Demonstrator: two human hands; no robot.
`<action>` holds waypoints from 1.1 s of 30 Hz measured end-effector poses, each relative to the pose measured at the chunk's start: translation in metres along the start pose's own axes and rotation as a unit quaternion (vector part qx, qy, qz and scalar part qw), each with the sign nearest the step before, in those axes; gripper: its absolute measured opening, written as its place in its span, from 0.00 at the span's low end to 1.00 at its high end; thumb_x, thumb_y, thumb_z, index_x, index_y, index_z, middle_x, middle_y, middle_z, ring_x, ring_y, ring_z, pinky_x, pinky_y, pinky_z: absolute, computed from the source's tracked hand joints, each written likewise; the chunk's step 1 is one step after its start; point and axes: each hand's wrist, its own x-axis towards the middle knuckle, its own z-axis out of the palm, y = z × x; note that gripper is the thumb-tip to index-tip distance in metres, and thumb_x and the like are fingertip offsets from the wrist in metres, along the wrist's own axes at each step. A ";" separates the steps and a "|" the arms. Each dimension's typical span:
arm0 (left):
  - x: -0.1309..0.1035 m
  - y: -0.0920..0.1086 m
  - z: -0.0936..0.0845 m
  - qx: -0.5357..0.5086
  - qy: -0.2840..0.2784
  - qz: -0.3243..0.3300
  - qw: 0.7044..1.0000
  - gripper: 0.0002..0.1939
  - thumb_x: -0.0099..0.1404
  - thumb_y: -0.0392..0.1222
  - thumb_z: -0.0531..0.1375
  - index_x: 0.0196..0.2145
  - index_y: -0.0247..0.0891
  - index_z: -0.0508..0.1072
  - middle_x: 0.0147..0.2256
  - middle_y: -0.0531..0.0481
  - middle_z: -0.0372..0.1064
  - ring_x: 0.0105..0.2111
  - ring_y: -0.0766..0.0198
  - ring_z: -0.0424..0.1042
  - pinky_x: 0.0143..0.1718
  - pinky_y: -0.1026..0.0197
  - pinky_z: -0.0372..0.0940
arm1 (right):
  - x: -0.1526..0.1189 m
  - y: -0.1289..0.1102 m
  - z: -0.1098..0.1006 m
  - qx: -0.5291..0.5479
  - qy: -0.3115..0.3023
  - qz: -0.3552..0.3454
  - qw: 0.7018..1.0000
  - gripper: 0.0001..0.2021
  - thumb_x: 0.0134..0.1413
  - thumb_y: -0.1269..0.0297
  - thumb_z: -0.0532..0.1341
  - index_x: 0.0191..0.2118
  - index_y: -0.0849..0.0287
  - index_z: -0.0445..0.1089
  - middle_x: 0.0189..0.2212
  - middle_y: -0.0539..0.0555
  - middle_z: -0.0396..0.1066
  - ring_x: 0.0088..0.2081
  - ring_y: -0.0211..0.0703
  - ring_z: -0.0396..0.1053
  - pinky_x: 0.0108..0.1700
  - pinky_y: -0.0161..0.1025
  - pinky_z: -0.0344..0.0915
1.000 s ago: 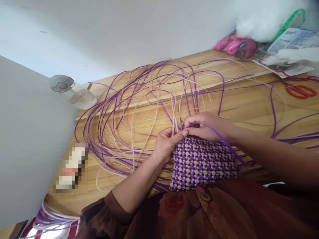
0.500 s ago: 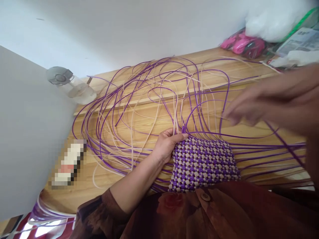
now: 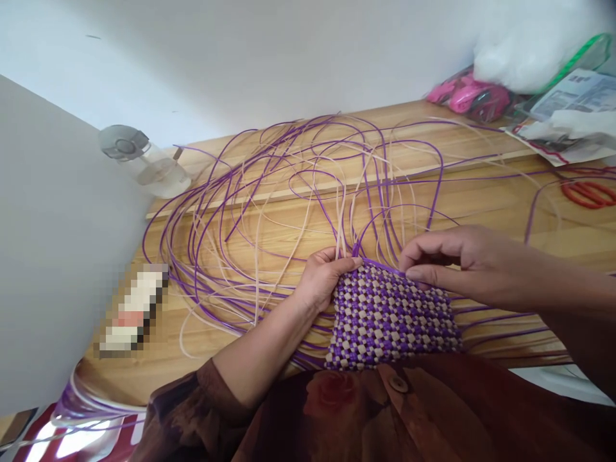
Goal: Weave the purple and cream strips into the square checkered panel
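Much of the bench [image 3: 110, 378] is covered by loose strands [image 3: 384, 167]. At the near side, right of centre, a woven panel [image 3: 389, 314] is pinched at its far left corner by the left hand [image 3: 323, 279]. Along its far edge, a purple strip [image 3: 382, 267] appears gripped by the right hand [image 3: 452, 260]. The corner might be loosened by a slackened left grip; the strip might be snagged by tangled strands.

This looks like a craft corner, perhaps in a home: a wooden tabletop [image 3: 137, 378] against plain pale walls [image 3: 269, 58] holds loose purple and beige strands [image 3: 385, 167], a woven piece [image 3: 392, 314], red-handled scissors [image 3: 588, 193] and a drinking bottle [image 3: 161, 178].
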 end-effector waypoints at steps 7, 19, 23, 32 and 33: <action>0.001 0.000 -0.004 -0.014 -0.010 -0.010 1.000 0.14 0.42 0.40 0.74 0.24 0.33 0.75 0.22 0.50 0.72 0.21 0.68 0.67 0.26 0.64 0.60 | -0.009 0.000 0.002 -0.006 -0.090 -0.013 0.996 0.10 0.63 0.56 0.57 0.35 0.53 0.71 0.27 0.50 0.70 0.28 0.39 0.66 0.30 0.36 0.59; 0.003 -0.001 -0.006 -0.003 -0.031 0.003 1.000 0.15 0.43 0.40 0.74 0.27 0.32 0.77 0.24 0.49 0.74 0.22 0.68 0.68 0.27 0.64 0.61 | 0.002 -0.015 0.009 0.111 0.040 -0.150 0.982 0.06 0.63 0.60 0.58 0.37 0.55 0.69 0.48 0.55 0.72 0.52 0.45 0.69 0.53 0.40 0.64; 0.001 0.001 -0.003 -0.013 -0.032 0.009 0.999 0.14 0.41 0.39 0.75 0.26 0.33 0.77 0.23 0.50 0.73 0.21 0.69 0.68 0.27 0.65 0.60 | 0.033 -0.005 0.023 0.171 0.073 -0.085 0.979 0.10 0.61 0.57 0.60 0.36 0.58 0.70 0.35 0.53 0.74 0.37 0.40 0.71 0.39 0.37 0.66; -0.002 0.002 -0.001 -0.010 -0.023 0.032 0.999 0.16 0.40 0.40 0.76 0.25 0.33 0.77 0.23 0.51 0.73 0.22 0.70 0.67 0.28 0.64 0.60 | 0.052 0.004 0.032 0.082 0.126 0.036 0.988 0.08 0.54 0.61 0.62 0.37 0.59 0.70 0.27 0.51 0.74 0.28 0.39 0.69 0.31 0.35 0.59; -0.002 0.002 -0.002 -0.011 -0.023 0.033 0.999 0.15 0.40 0.40 0.76 0.25 0.33 0.77 0.23 0.51 0.73 0.22 0.70 0.67 0.29 0.64 0.60 | 0.054 0.000 0.032 0.067 0.128 0.034 0.989 0.07 0.54 0.62 0.61 0.37 0.59 0.70 0.27 0.51 0.75 0.28 0.39 0.69 0.32 0.35 0.59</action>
